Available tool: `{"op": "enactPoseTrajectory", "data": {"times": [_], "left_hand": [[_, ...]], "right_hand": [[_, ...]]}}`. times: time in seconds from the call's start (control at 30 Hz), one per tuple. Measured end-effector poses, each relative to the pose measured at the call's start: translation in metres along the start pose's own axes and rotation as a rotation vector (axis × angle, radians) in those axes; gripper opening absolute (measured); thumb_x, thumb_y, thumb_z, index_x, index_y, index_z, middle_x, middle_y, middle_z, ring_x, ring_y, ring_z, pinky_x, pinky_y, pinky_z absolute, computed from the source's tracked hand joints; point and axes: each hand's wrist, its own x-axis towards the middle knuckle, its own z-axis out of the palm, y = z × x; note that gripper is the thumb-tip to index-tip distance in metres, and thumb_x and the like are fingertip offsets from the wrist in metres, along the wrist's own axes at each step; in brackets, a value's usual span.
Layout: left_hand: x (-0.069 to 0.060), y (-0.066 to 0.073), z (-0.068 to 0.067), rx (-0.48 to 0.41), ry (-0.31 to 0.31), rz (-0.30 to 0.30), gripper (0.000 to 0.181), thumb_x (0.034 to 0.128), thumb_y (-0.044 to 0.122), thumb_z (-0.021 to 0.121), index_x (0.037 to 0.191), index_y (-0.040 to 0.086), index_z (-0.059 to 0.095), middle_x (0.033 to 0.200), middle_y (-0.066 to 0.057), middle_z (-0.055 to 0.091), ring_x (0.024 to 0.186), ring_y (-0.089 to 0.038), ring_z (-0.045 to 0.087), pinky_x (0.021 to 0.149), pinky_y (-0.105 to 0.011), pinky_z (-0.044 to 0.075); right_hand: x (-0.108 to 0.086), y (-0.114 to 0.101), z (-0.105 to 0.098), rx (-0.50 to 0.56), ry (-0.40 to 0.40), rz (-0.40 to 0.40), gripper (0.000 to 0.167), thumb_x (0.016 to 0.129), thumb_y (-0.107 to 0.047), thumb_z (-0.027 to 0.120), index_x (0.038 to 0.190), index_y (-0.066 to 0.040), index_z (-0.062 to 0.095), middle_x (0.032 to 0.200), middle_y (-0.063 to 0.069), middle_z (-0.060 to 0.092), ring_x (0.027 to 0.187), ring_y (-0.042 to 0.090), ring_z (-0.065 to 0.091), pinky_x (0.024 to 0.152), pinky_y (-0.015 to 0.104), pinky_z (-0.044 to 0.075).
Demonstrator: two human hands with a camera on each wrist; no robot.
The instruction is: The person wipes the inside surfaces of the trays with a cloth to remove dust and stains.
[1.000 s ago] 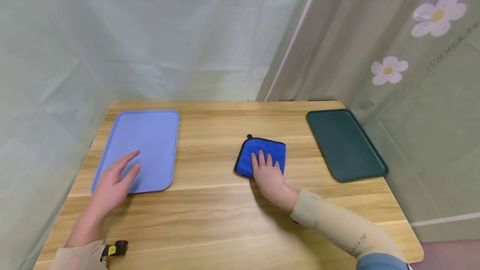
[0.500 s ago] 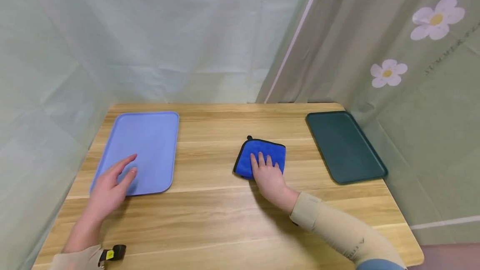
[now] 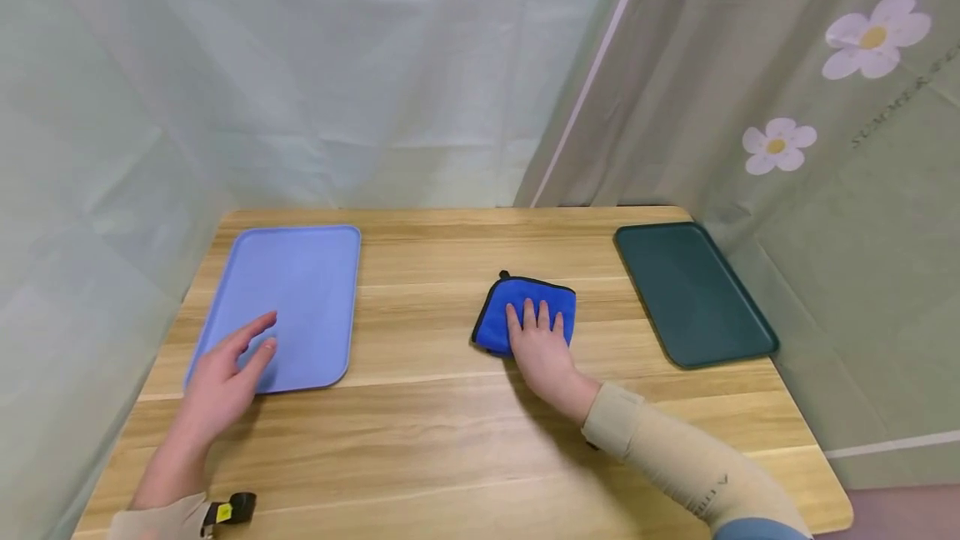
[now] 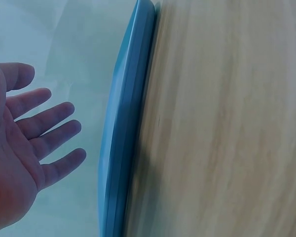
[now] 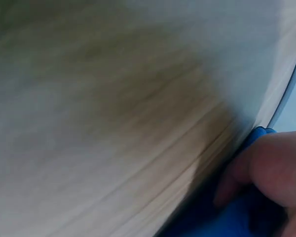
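Where blue cloth (image 3: 491,325) is laid near middle of wooden table (image 3: 420,457), its top is touched by right hand (image 3: 546,358), fingers straight and spread. Over near part of periwinkle tray (image 3: 303,286), left hand (image 3: 227,377) is held, fingers loosely extended. Dark green tray (image 3: 696,297) is placed by table's right edge.
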Motion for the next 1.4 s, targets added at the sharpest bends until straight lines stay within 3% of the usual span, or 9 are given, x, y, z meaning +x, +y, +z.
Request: {"op": "enactPoseTrajectory", "data": {"times": [0.17,0.3,0.47,0.57,0.83,0.97,1.1,1.23,1.4], "left_hand": [[-0.002,0.0,-0.001,-0.002,-0.009,-0.01,0.047,0.1126,0.022,0.057,0.156,0.003,0.054,0.15,-0.024,0.059,0.143,0.004,0.039,0.104,-0.003,0.022],[-0.002,0.0,-0.002,-0.003,-0.008,-0.018,0.048,0.1127,0.021,0.057,0.156,0.002,0.053,0.149,-0.025,0.06,0.144,0.002,0.04,0.103,-0.003,0.022],[-0.002,-0.003,-0.004,0.002,-0.002,-0.026,0.048,0.1128,0.021,0.057,0.157,0.003,0.053,0.149,-0.024,0.06,0.144,-0.003,0.042,0.102,-0.001,0.023],[-0.001,-0.004,-0.005,0.005,-0.004,-0.03,0.048,0.113,0.022,0.056,0.157,0.004,0.052,0.15,-0.023,0.06,0.146,-0.007,0.042,0.102,-0.002,0.023],[0.006,-0.008,-0.013,0.018,-0.017,-0.08,0.049,0.114,0.023,0.053,0.158,0.002,0.05,0.152,-0.027,0.057,0.141,-0.052,0.047,0.108,-0.007,0.022],[0.013,-0.013,-0.021,0.039,-0.014,-0.145,0.051,0.1147,0.027,0.049,0.158,0.001,0.049,0.152,-0.03,0.054,0.137,-0.057,0.048,0.107,-0.011,0.028],[0.02,-0.022,-0.029,0.061,-0.004,-0.228,0.053,0.1145,0.028,0.046,0.156,-0.004,0.048,0.149,-0.039,0.05,0.131,-0.061,0.05,0.102,-0.04,0.043],[0.027,-0.036,-0.038,0.079,-0.018,-0.303,0.055,0.1145,0.026,0.042,0.156,-0.011,0.043,0.146,-0.048,0.045,0.128,-0.067,0.048,0.096,-0.07,0.042],[0.032,-0.053,-0.045,0.156,-0.048,-0.355,0.056,0.1138,0.024,0.042,0.153,-0.016,0.041,0.14,-0.05,0.047,0.125,-0.065,0.051,0.095,-0.071,0.043]], "right_hand": [[0.002,0.006,0.001,-0.014,0.034,-0.027,0.056,0.104,-0.001,0.067,0.157,-0.006,0.053,0.148,0.029,0.059,0.129,0.048,0.062,0.096,0.06,0.058],[0.005,0.012,-0.004,0.026,-0.01,-0.052,0.057,0.103,0.001,0.067,0.158,-0.006,0.052,0.148,0.028,0.058,0.13,0.048,0.061,0.095,0.06,0.059],[0.01,0.025,-0.019,0.288,-0.126,-0.024,0.061,0.102,0.007,0.059,0.161,-0.004,0.047,0.154,0.029,0.053,0.136,0.051,0.055,0.105,0.062,0.052],[0.012,0.036,-0.029,0.438,-0.152,-0.009,0.063,0.1,0.011,0.052,0.161,-0.001,0.046,0.154,0.029,0.053,0.138,0.048,0.054,0.111,0.058,0.048],[0.011,0.07,-0.053,0.694,-0.111,0.009,0.069,0.095,0.014,0.049,0.162,0.001,0.042,0.154,0.027,0.054,0.14,0.044,0.054,0.112,0.055,0.049],[0.007,0.085,-0.066,0.797,-0.072,0.05,0.07,0.096,0.01,0.049,0.164,-0.003,0.041,0.154,0.026,0.055,0.13,0.041,0.061,0.1,0.052,0.053],[0.0,0.096,-0.075,0.873,-0.054,0.084,0.07,0.095,0.007,0.048,0.163,-0.008,0.044,0.154,0.023,0.056,0.117,0.037,0.063,0.087,0.048,0.049],[-0.007,0.103,-0.076,0.899,-0.038,0.089,0.068,0.095,0.007,0.046,0.162,-0.008,0.048,0.153,0.022,0.057,0.129,0.038,0.062,0.095,0.05,0.051],[-0.01,0.108,-0.071,0.925,-0.043,0.095,0.063,0.098,0.005,0.046,0.16,-0.009,0.051,0.152,0.019,0.059,0.136,0.04,0.059,0.105,0.057,0.051]]}}
